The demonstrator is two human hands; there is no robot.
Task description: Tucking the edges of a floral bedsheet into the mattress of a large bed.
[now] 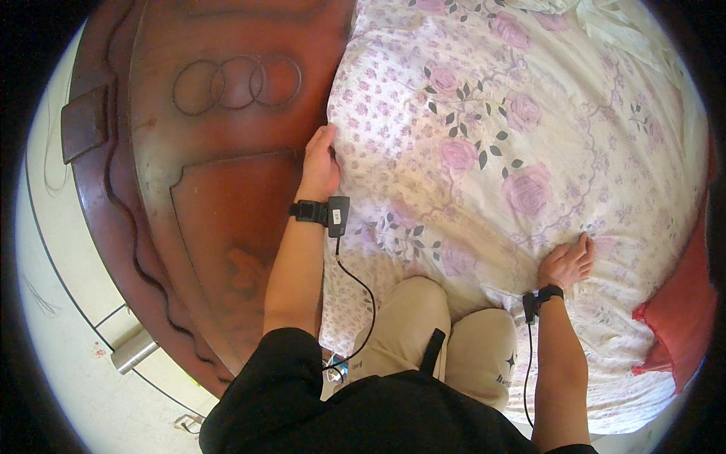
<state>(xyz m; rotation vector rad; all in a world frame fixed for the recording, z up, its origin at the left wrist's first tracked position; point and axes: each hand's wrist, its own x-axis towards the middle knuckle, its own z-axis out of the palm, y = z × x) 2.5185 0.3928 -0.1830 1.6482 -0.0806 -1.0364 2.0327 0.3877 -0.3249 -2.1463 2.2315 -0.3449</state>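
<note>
A bed sheet (391,108) printed with purple roses and dark leaves covers the mattress before me. At its left edge, against the reddish-brown wooden headboard (227,204), is my left hand (321,162). Some of its fingers are hidden, so I cannot tell whether they grip the cloth. Over on the right, my right hand (567,262) rests on the sheet with its fingers curled and close together. Whether any fabric is pinched beneath them does not show. Shallow creases run across the sheet between the two hands.
My knees (408,306) in beige trousers press on the bed. Black devices (338,217) with cables are strapped to both wrists. Red cloth (680,306) lies at the right edge, and pale bunched fabric (618,28) at the top right. A metal cylinder (135,349) sits beyond the headboard.
</note>
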